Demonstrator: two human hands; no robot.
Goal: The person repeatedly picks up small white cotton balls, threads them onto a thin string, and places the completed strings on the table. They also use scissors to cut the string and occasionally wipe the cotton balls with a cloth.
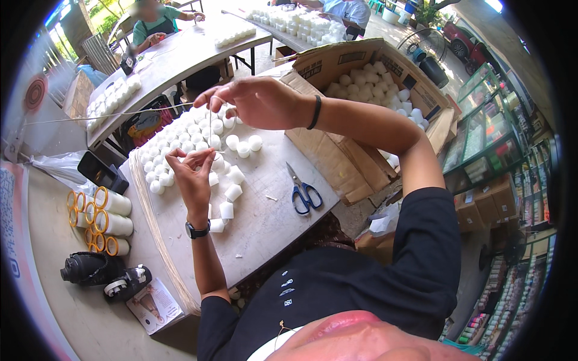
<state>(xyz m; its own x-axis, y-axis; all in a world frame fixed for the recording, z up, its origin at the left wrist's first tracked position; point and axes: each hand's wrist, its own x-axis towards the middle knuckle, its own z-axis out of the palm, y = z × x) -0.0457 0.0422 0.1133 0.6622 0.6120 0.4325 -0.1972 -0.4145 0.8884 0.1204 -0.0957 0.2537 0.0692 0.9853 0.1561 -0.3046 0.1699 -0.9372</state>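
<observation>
A thin white cord (pixel 210 129) runs between my two hands above the table. My left hand (pixel 194 174) pinches its lower end between thumb and fingertips. Higher and to the right, my right hand (pixel 259 103) has its fingers bent around the cord, and a loop hangs beneath them. Another length of cord stretches from there to the far left. Under and behind my hands stand many small white candle-like cups (pixel 180 139) in rows. Several looser white pieces (pixel 233 192) lie nearer me. Blue-handled scissors (pixel 306 195) rest to the right, touched by neither hand.
A long bundle of pale cord (pixel 158 231) lies along the table's left side. Left of it are white jars with yellow rims (pixel 111 224), a black bottle (pixel 90 268) and a dark phone-like device (pixel 102 171). An open cardboard box (pixel 355 156) of white pieces stands right. Two people work behind.
</observation>
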